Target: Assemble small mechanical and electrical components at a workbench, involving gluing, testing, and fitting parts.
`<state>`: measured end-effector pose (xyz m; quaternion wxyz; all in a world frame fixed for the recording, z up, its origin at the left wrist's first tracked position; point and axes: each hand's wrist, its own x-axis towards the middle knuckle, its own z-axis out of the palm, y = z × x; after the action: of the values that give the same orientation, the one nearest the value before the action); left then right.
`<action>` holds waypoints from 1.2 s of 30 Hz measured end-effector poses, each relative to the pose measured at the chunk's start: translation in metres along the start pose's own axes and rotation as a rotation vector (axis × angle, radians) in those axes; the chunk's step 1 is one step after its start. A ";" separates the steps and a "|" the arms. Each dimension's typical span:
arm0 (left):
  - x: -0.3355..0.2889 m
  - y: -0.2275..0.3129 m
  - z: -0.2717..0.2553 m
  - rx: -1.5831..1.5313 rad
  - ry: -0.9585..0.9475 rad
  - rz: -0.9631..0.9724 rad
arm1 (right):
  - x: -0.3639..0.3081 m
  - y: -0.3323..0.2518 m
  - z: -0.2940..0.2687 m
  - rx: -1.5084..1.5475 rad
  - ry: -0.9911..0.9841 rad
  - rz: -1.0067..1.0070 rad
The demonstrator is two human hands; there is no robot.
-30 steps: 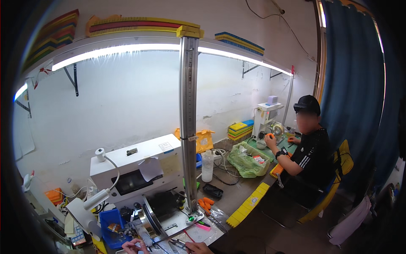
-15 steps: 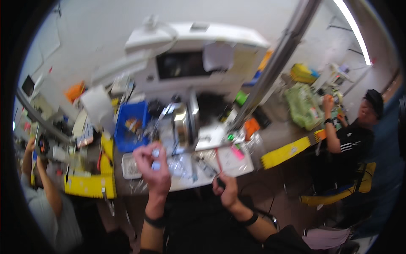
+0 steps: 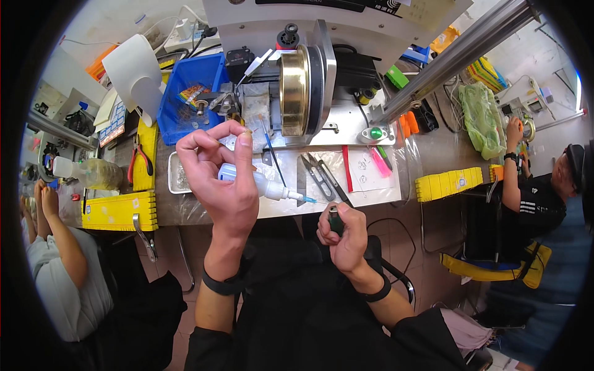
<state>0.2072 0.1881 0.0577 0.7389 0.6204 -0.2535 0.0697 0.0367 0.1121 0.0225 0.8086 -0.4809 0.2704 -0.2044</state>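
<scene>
My left hand (image 3: 224, 170) is raised over the front of the bench, thumb and forefinger pinched together. Whatever is between those fingertips is too small to name. Behind its thumb shows a pale squeeze bottle (image 3: 266, 187) with a thin blue-tipped nozzle; whether it touches the hand I cannot tell. In my right hand (image 3: 346, 238), closed near the bench's front edge, is a dark green lighter (image 3: 335, 220) with its metal top upward. Thread snips (image 3: 318, 179) and dark tweezers (image 3: 336, 184) lie just beyond it. A slim blue brush-like stick (image 3: 272, 151) rests nearer the left hand.
A machine with a brass-coloured wheel (image 3: 293, 93) stands ahead. Left of it are a blue bin (image 3: 170, 117) and red-handled pliers (image 3: 139, 162). A pink marker (image 3: 381, 162) lies to the right. People work on both sides, one in a black cap (image 3: 574, 162).
The view has tilted, so the bench and machine appear nearer and sharper. My left hand still pinches, and the right remains closed; both sit higher in the picture.
</scene>
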 end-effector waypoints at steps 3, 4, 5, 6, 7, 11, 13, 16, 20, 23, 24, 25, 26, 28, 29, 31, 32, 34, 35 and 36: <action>0.000 0.000 0.001 -0.010 0.007 -0.025 | 0.003 -0.002 0.005 0.011 0.000 0.010; 0.000 0.000 0.002 -0.008 0.005 -0.032 | 0.004 -0.002 0.005 0.013 -0.015 0.019; 0.001 0.001 0.002 -0.013 0.004 -0.031 | 0.005 -0.001 0.005 0.014 -0.033 0.023; 0.001 0.001 0.002 -0.018 0.002 -0.031 | 0.004 -0.001 0.005 0.014 -0.031 0.025; 0.000 0.001 0.001 -0.017 0.002 -0.034 | 0.003 -0.001 0.006 0.012 -0.026 0.027; 0.001 -0.002 -0.002 -0.001 0.000 -0.015 | 0.002 -0.004 0.008 0.000 -0.036 0.023; 0.001 -0.002 -0.001 -0.008 -0.005 -0.013 | 0.003 -0.003 0.008 0.006 -0.027 0.012; 0.001 -0.001 0.001 -0.024 0.002 -0.024 | 0.005 -0.003 0.008 0.023 -0.019 0.008; 0.001 -0.002 0.000 0.014 0.006 -0.020 | 0.005 -0.001 0.006 -0.022 -0.022 0.026; 0.001 -0.001 0.001 0.004 0.000 -0.030 | 0.006 -0.005 0.002 -0.072 -0.042 -0.016; 0.001 -0.001 0.001 0.012 0.003 -0.017 | 0.008 -0.009 0.001 -0.132 0.048 -0.085; 0.001 -0.001 0.000 0.019 0.005 -0.005 | 0.011 -0.012 0.000 -0.192 0.139 -0.154; 0.001 -0.001 -0.003 0.032 0.006 -0.007 | 0.015 -0.020 -0.003 -0.316 0.249 -0.231; 0.001 -0.001 -0.003 0.028 0.001 -0.006 | 0.034 -0.032 -0.025 -0.756 0.385 -0.421; 0.000 -0.003 -0.006 0.043 0.005 -0.010 | 0.042 -0.038 -0.029 -0.991 0.451 -0.472; 0.000 -0.002 -0.006 0.038 -0.002 -0.010 | 0.057 -0.036 -0.045 -1.193 0.490 -0.528; 0.001 -0.002 -0.005 0.048 0.000 -0.001 | 0.061 -0.037 -0.050 -1.394 0.522 -0.575; 0.001 -0.003 -0.004 0.083 0.006 0.009 | 0.060 -0.039 -0.053 -1.558 0.544 -0.661; 0.001 -0.004 -0.005 0.083 0.006 0.011 | 0.061 -0.039 -0.054 -1.718 0.545 -0.745; 0.000 -0.006 -0.006 0.104 -0.002 0.038 | 0.061 -0.037 -0.055 -1.598 0.555 -0.648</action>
<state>0.2118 0.1926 0.0521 0.7040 0.6532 -0.2617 0.0960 0.0462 0.0219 0.0193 0.0427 -0.8849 0.3683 -0.2820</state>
